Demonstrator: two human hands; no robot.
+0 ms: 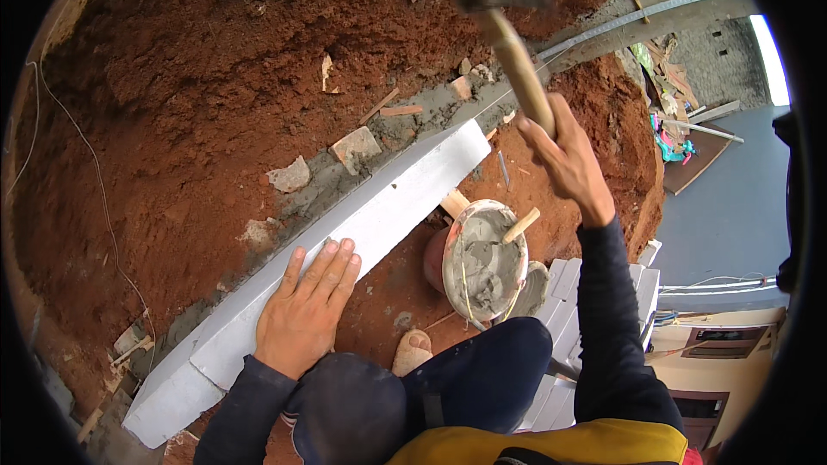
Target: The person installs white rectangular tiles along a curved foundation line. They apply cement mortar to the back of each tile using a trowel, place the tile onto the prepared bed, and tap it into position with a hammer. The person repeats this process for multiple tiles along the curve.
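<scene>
My left hand [306,319] lies flat, fingers out, on a row of long white blocks [422,172], laid diagonally along a grey mortar strip [345,176]. My right hand [573,159] grips the wooden handle of a hammer [525,69], raised above the right end of the row; its dark head is motion-blurred. Just right of the blocks stands a bucket [438,263] of wet grey mortar [482,280], with a wooden-handled tool [521,224] stuck in it.
A rough red earth bank [189,77] rises beyond the blocks, with broken pieces [353,146] along its foot. Stacked white blocks [560,293] are at lower right, behind my right arm. A taut string, debris [668,77] and a grey surface [724,207] show at right. My sandalled foot [412,353] is below the bucket.
</scene>
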